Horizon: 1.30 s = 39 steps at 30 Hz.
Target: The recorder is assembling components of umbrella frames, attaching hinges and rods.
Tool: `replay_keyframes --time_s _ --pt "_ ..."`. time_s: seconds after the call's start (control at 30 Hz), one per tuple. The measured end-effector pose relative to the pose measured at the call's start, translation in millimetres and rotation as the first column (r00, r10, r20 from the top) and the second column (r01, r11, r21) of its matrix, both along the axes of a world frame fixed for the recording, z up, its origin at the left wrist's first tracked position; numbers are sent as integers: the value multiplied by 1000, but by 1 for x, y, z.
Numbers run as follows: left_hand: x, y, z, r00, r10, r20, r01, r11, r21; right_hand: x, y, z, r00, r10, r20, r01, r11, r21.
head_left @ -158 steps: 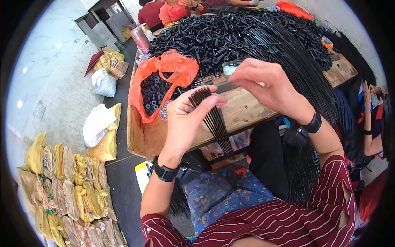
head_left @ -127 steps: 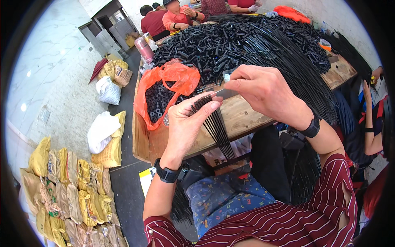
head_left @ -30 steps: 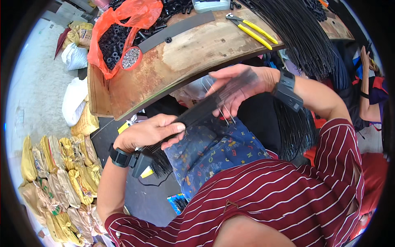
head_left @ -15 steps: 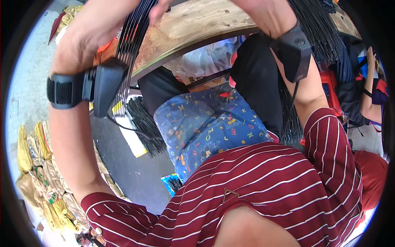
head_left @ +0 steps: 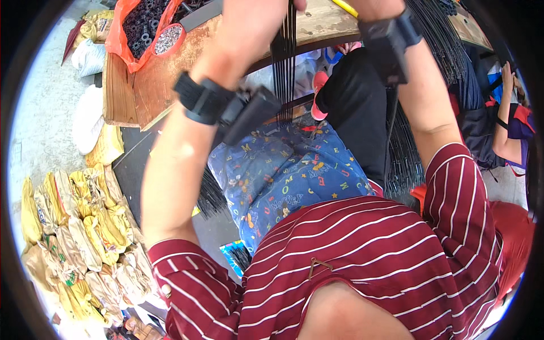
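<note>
My left hand is at the upper edge of the view, closed around a bundle of thin black rods. The rods hang down past the table edge toward the blue printed apron on my lap. The upper ends of the rods are cut off by the picture's edge. My right hand is over the table at the top, with its fingers out of the picture, so its grip does not show. A yellow strip or handle lies close beside it.
On the wooden table, a red plastic bag holds small black ring-like parts, beside a red dish of tiny silvery pieces. More black rods lie at the right. Tied yellow and tan sacks cover the floor at left. Another person's arm shows at right.
My left hand and the black rods have moved right, from the table's left part toward its middle. The red bag and dish have come into view. My right arm has shifted slightly.
</note>
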<state>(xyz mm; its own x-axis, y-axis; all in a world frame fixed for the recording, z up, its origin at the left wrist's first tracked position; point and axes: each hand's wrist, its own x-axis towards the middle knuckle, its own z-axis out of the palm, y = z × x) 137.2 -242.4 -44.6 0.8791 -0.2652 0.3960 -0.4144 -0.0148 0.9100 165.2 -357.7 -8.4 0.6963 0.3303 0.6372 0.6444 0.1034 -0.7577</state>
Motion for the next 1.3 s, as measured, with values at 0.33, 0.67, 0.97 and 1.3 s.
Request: replay_keyframes --time_s 0.33,0.67,0.97,1.3 --pt "-21 8 -105 942 38 -335 -148 939 -311 -7 31 -90 849 31 -528 -21 999 25" --pt "-64 23 -114 902 104 -418 -200 961 -190 -48 44 -89 785 43 -618 -21 999 43" --pt "-50 120 -38 982 -23 -186 129 803 581 -45 43 -106 708 291 -643 -132 949 285" --pt "11 107 33 955 -69 -290 52 996 -66 -48 71 -97 693 385 -610 -292 923 250"
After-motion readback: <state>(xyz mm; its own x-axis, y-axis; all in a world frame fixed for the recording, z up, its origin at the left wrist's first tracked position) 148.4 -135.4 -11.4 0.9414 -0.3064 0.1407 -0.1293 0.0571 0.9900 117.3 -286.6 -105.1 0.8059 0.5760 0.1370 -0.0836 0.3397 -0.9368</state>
